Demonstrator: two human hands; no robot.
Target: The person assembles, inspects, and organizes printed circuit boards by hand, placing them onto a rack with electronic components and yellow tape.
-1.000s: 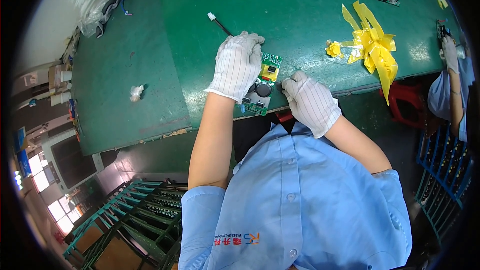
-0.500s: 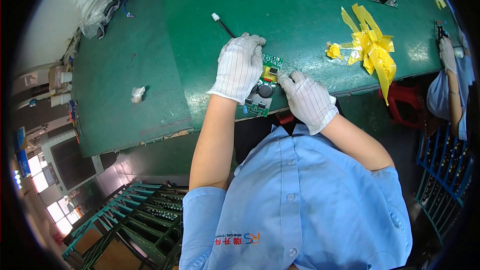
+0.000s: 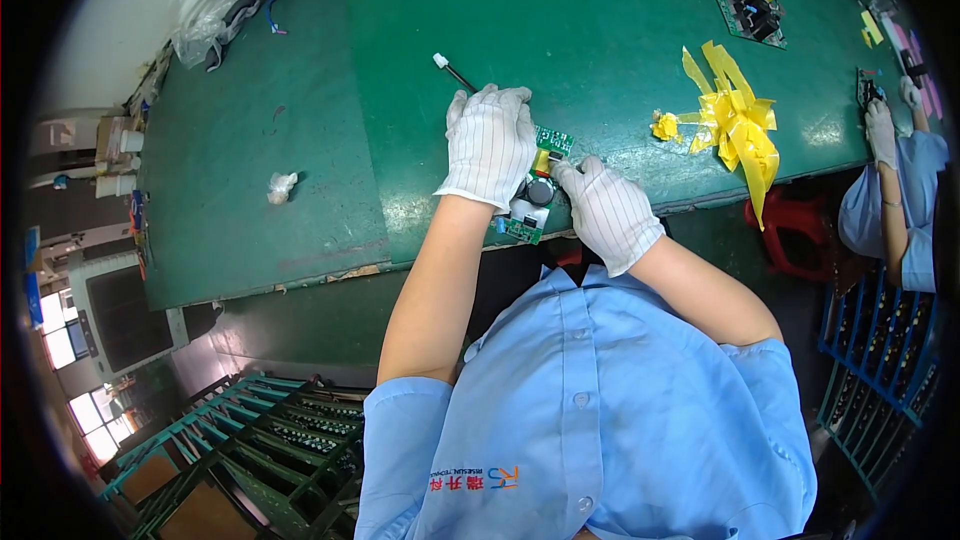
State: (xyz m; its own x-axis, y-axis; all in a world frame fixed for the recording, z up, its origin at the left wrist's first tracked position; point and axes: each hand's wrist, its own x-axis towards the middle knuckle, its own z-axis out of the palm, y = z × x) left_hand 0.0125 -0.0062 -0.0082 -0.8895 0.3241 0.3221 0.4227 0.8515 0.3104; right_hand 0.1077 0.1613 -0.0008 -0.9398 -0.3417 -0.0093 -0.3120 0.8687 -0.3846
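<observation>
A green circuit board [image 3: 523, 230] lies near the table's front edge, with a round black part, a yellow part and small dark parts on it. My left hand [image 3: 488, 148], in a white striped glove, covers its left side, fingers curled over it. From under that hand a black cable with a white plug [image 3: 441, 61] sticks out on the far side. My right hand [image 3: 610, 210], gloved likewise, is closed with its fingertips against the board's right edge beside the yellow part. What lies under both hands' fingertips is hidden.
Yellow tape strips [image 3: 742, 120] sit to the right on the green table [image 3: 440, 0]. Another circuit board [image 3: 752, 12] lies far right. A crumpled white scrap [image 3: 282, 188] is at left. A co-worker's gloved hand [image 3: 881, 132] works at the right rim, near a red stool [image 3: 800, 235].
The view has shifted a little, so the table's things appear lower. Both hands stay at the board, with my fingers only slightly moved.
</observation>
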